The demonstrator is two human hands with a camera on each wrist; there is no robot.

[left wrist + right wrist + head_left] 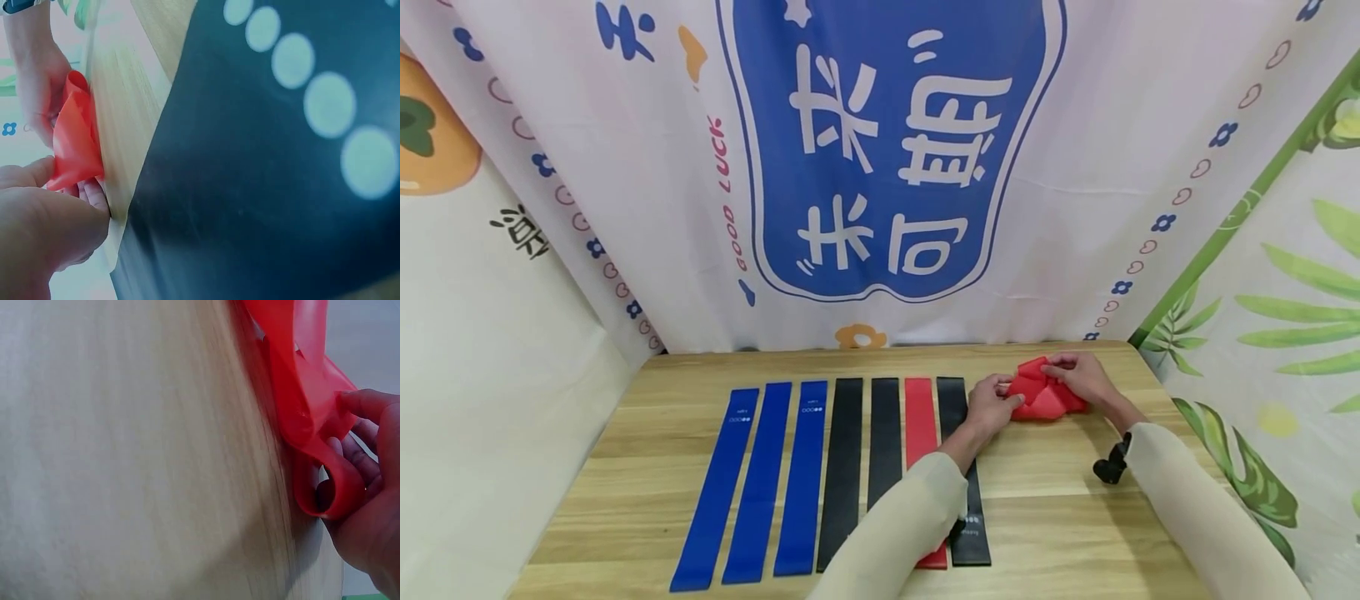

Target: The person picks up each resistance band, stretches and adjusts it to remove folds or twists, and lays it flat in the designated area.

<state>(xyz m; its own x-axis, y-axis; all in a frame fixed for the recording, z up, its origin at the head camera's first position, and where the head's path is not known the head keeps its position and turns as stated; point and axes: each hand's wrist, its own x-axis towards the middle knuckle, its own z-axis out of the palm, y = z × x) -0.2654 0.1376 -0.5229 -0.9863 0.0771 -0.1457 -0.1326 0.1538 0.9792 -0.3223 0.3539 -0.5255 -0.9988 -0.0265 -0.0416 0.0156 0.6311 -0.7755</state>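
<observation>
A crumpled red resistance band [1047,402] is bunched above the back right of the wooden table, with loose folds and loops. My left hand [988,407] pinches its left side between thumb and fingers. On its upper right side, my right hand [1081,377] holds another fold. In the right wrist view the thumb and fingers grip the red band [315,419] beside a curled loop. Left of the hands lie flat bands in a row: three blue ones [762,483], black ones [842,467] and a red one [922,421], partly hidden under my left arm.
The wooden table [1037,517] ends at a printed curtain [1052,250] behind and at the right. Under my left forearm lies the rightmost black band [972,542], printed with pale dots. A small black device [1111,468] sits at my right wrist.
</observation>
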